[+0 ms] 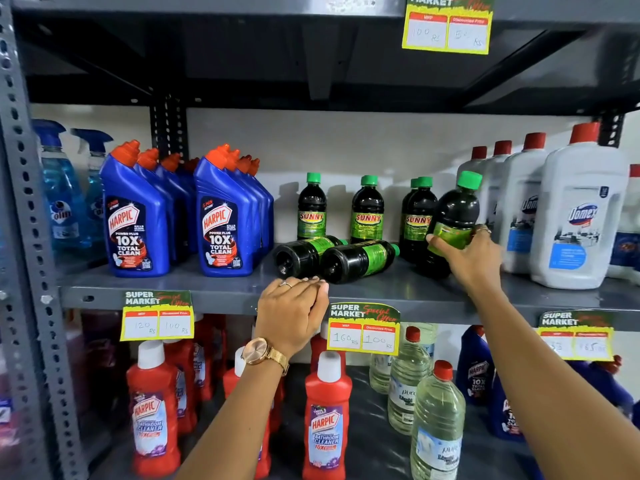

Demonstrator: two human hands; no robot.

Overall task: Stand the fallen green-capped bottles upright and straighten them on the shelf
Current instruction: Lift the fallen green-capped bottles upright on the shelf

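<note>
Dark bottles with green caps and green SUNNY labels stand on the grey middle shelf (214, 289). Two fallen bottles lie side by side with their bases toward me, the left one (301, 254) and the right one (360, 259). Upright bottles stand behind them (311, 207) (367, 211) (417, 216). My right hand (474, 258) grips another bottle (453, 216), which tilts slightly, its base at the shelf. My left hand (294, 310), wearing a watch, rests on the shelf's front edge just below the fallen bottles, fingers curled and holding nothing.
Blue Harpic bottles (138, 216) crowd the shelf's left side, white Domex jugs (578, 216) the right. Yellow price tags (363, 329) hang on the shelf edge. Red cleaner bottles (325, 420) and clear bottles (438, 424) fill the lower shelf. A grey upright post (20, 237) stands at left.
</note>
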